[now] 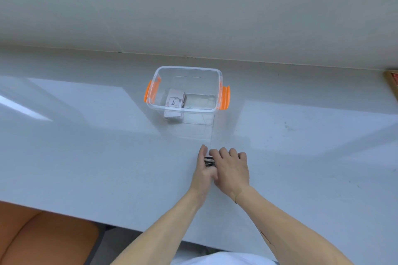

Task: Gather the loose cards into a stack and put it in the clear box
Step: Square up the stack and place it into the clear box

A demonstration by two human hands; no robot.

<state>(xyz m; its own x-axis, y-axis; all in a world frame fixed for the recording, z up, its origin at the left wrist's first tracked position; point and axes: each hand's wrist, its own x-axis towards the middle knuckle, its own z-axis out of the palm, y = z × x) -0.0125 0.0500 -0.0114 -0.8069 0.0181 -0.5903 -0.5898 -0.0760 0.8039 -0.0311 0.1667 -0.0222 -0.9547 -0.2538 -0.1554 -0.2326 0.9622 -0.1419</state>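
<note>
1. Striped cards: a stack on the worktop near its front edge, clasped between my left hand and right hand.
2. Clear box: orange latches, toward the worktop's back edge, another card stack inside.
</note>
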